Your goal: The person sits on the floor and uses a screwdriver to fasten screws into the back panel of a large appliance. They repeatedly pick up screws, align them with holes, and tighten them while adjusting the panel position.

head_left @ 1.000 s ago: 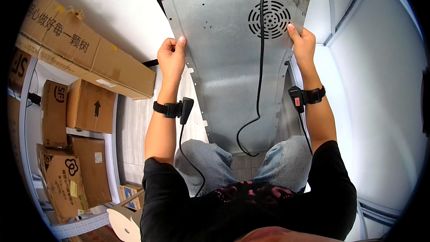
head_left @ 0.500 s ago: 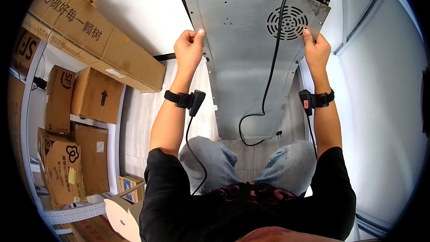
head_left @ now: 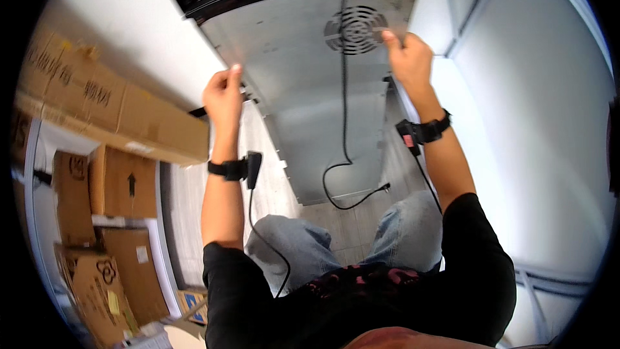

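A tall grey metal appliance back panel stands in front of me, with a round vent grille near its top and a black power cord hanging down its middle. My left hand grips the panel's left edge. My right hand grips the right edge just beside the grille. Both wrists wear black bands with small devices and thin cables. My knees in blue jeans are below the panel.
Long and small cardboard boxes are stacked on white shelving at the left. A white wall runs close along the right. Pale tiled floor shows between my legs and the appliance.
The appliance has tilted and shifted; its top now leans left in view. My left hand sits lower on the left edge, my right hand higher, beside the grille.
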A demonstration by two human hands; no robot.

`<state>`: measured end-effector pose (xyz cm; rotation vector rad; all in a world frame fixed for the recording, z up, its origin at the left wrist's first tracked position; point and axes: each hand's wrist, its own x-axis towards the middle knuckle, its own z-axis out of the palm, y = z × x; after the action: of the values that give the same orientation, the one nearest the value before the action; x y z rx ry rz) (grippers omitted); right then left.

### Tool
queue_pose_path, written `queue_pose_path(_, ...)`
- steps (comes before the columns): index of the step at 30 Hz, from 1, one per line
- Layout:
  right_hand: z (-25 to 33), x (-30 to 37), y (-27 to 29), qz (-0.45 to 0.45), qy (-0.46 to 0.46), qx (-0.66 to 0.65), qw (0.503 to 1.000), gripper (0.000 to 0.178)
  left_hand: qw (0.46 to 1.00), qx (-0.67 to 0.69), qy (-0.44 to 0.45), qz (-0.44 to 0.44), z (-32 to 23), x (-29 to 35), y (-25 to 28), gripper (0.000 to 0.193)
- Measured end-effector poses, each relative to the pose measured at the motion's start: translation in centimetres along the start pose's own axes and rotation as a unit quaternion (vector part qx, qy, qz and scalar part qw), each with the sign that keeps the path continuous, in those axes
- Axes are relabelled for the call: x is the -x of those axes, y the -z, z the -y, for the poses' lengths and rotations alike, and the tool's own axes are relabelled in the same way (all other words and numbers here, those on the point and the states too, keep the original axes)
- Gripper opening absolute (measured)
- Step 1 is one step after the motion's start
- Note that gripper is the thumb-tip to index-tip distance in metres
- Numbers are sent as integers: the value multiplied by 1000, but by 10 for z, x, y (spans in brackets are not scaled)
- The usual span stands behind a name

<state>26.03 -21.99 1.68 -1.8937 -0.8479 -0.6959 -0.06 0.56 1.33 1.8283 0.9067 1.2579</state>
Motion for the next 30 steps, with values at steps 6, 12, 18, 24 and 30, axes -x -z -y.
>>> queue_pose_path(6, 5, 1, 9, 8, -26, 25, 999, 63, 999, -29, -1, -19, -17, 7, -3, 34)
queue_pose_path(12, 13, -2, 9, 22, -18, 82, 996, 58, 999, -43, 1, -30, -18, 8, -1, 36)
queue_pose_path(18, 9, -4, 14, 67, -52, 79, 993, 62, 988, -133, -59, -42, -23, 6, 1, 36)
queue_pose_path(24, -3, -1, 2, 58, -92, 5, 994, 64, 955, -264, -127, -45, -33, 4, 10, 37)
queue_pose_path(30, 4, 0, 4, 51, -103, -23, 993, 59, 888, -420, -182, -36, -46, 0, 16, 45)
